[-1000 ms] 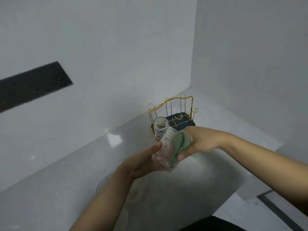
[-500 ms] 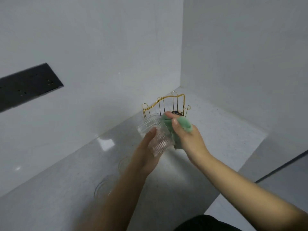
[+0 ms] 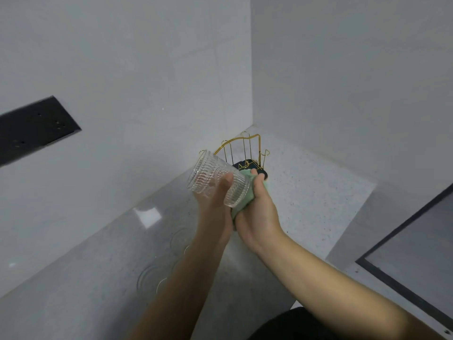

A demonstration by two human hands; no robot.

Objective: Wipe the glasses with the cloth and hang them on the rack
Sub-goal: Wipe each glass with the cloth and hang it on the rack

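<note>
Left hand: grip curled round ribbed clear glass, thumb across its side; glass held tilted in the air, mouth toward the upper left, nothing visible inside. Right hand: grip clamped on green cloth, cloth pressed against the glass base. Behind both, gold wire rack stands at the counter's far corner. More glasses rest on the counter near its left wall edge; contents cannot be told.

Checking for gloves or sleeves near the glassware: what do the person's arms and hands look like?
Both the left hand and the right hand are bare: no gloves, rings, watch or bracelet show. Both forearms are uncovered, with no sleeve in view.
</note>
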